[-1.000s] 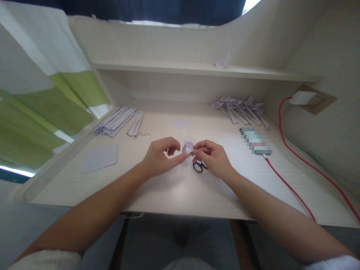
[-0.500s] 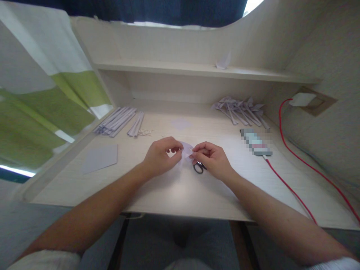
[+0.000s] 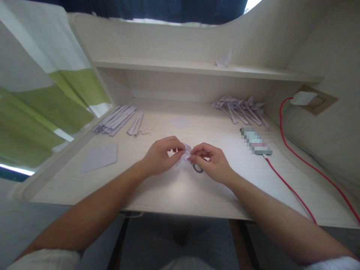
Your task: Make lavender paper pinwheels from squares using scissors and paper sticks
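Both my left hand (image 3: 159, 157) and right hand (image 3: 211, 160) pinch one half-folded paper piece (image 3: 186, 151); finished folded pieces (image 3: 240, 108) lie piled, unfolded strips (image 3: 118, 120) remaining.

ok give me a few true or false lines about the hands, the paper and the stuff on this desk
1. Both hands pinch one small pale paper piece between them. True: the left hand and right hand meet on it above the desk.
2. The scissors lie by the left hand. False: they lie on the desk under the right hand, with one dark handle loop showing.
3. A red cable runs across the right side of the desk. True.
4. The pile of folded paper pieces sits at the back left. False: it is at the back right; flat paper strips lie at the back left.
5. A flat paper sheet lies left of the hands. True.
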`<state>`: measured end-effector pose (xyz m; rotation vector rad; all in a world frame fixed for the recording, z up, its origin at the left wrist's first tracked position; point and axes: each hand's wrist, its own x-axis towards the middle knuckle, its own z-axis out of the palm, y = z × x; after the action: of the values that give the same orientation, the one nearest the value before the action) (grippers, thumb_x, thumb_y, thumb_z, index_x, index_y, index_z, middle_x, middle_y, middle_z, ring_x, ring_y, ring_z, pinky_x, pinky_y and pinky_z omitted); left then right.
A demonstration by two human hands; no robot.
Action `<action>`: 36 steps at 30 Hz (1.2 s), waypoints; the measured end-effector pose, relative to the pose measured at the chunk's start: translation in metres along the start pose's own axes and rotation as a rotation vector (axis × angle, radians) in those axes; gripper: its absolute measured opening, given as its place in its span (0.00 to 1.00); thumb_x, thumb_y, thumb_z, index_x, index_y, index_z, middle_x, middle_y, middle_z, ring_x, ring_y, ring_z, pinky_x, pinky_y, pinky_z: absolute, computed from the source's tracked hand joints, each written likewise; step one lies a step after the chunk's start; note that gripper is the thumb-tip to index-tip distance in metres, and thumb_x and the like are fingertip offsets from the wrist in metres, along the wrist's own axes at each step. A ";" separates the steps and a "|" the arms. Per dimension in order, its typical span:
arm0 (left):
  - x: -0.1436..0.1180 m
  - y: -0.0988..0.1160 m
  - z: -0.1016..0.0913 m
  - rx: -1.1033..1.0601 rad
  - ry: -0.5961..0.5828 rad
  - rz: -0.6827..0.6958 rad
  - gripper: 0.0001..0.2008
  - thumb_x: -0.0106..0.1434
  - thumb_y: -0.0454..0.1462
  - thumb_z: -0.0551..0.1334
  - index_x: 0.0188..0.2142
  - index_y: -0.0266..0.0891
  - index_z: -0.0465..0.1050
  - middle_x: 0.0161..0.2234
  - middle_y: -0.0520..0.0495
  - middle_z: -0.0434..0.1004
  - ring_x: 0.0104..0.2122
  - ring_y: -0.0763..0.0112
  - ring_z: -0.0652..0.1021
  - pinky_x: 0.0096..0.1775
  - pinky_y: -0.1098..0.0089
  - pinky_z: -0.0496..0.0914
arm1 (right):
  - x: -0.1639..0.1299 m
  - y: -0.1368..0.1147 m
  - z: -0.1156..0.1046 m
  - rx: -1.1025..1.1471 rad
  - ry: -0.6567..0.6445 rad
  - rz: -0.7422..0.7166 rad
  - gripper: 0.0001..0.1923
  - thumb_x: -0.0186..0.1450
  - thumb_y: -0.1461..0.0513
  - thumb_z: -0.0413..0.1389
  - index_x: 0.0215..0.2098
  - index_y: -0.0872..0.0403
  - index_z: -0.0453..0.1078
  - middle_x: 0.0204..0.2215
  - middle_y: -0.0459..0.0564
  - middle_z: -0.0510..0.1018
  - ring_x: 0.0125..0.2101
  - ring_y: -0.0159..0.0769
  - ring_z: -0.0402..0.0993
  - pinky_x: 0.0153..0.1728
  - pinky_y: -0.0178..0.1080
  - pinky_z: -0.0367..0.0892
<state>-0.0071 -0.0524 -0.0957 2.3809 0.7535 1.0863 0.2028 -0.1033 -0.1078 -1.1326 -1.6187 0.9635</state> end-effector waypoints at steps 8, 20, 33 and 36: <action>0.000 0.000 0.001 0.016 -0.022 -0.068 0.06 0.62 0.32 0.61 0.35 0.40 0.78 0.33 0.48 0.78 0.33 0.71 0.75 0.37 0.69 0.68 | -0.001 0.000 0.000 -0.060 -0.024 -0.044 0.05 0.62 0.60 0.61 0.37 0.53 0.74 0.29 0.48 0.81 0.31 0.35 0.76 0.32 0.37 0.69; 0.003 -0.005 0.000 -0.133 -0.042 -0.142 0.06 0.64 0.35 0.62 0.33 0.40 0.79 0.33 0.49 0.79 0.35 0.70 0.76 0.37 0.70 0.69 | -0.001 0.003 -0.001 -0.073 -0.013 -0.070 0.05 0.63 0.61 0.60 0.38 0.52 0.73 0.30 0.48 0.81 0.31 0.36 0.77 0.33 0.38 0.70; 0.004 -0.007 -0.002 -0.199 -0.067 -0.145 0.06 0.64 0.35 0.62 0.35 0.40 0.80 0.35 0.47 0.79 0.36 0.69 0.77 0.40 0.69 0.70 | -0.001 0.001 0.000 -0.008 -0.020 -0.045 0.05 0.65 0.60 0.59 0.39 0.52 0.73 0.31 0.48 0.81 0.30 0.35 0.77 0.31 0.38 0.70; 0.003 -0.005 -0.002 -0.186 -0.055 -0.141 0.06 0.63 0.34 0.63 0.35 0.40 0.80 0.35 0.48 0.79 0.36 0.69 0.77 0.39 0.69 0.70 | -0.001 0.000 0.000 -0.002 -0.022 -0.045 0.05 0.64 0.61 0.59 0.39 0.53 0.73 0.30 0.48 0.80 0.30 0.35 0.77 0.30 0.36 0.69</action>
<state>-0.0080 -0.0465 -0.0954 2.1591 0.7541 0.9842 0.2032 -0.1041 -0.1081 -1.0859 -1.6569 0.9484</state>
